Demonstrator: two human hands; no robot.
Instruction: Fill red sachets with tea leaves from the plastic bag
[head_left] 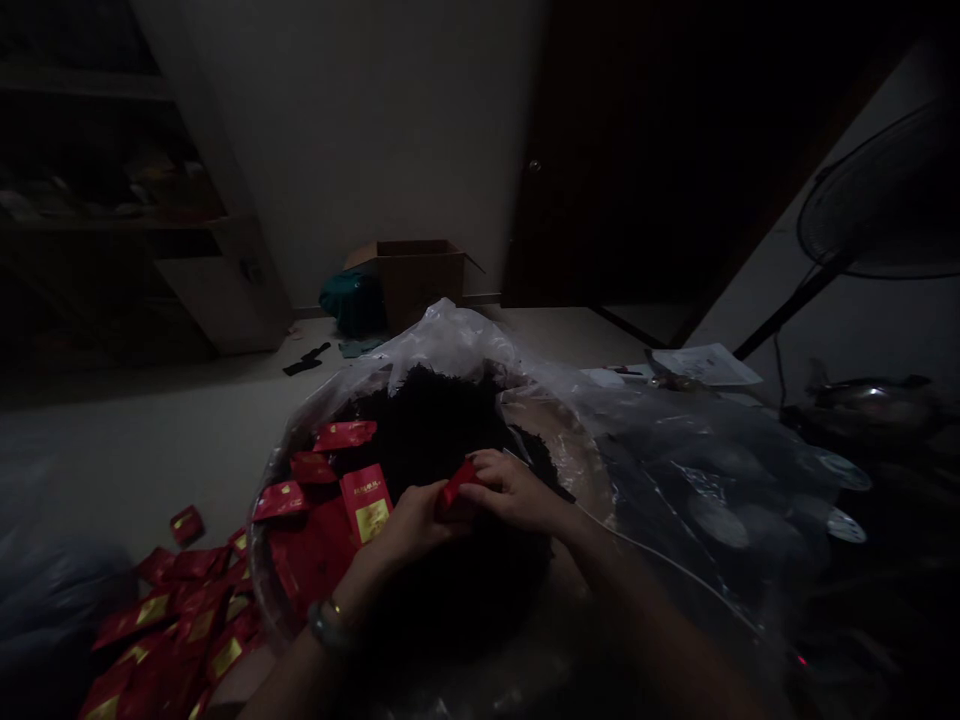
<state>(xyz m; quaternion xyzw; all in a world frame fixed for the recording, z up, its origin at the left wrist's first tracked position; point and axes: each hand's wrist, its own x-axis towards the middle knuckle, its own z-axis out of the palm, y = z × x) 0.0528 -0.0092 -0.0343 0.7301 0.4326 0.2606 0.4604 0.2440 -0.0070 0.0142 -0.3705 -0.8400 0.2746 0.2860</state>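
Both hands meet over a round container (259, 560) lined with clear plastic. My left hand (416, 515) is closed around a small red packet (454, 487). Across from it, my right hand (510, 488) grips the packet's other side and upper edge with bent fingers. Beneath them spreads a dark heap of what look like dried tea leaves (442, 410). Several red packets with gold panels, one of them a red pouch (367, 500), lie at the container's left side. A bracelet (328, 628) circles my left wrist.
A pile of red packets (187, 630) covers the floor at left. Clear plastic sheeting (697, 500) and a white cable (660, 555) extend right. A cardboard box (420, 280) stands by the wall, and a fan (877, 200) at right.
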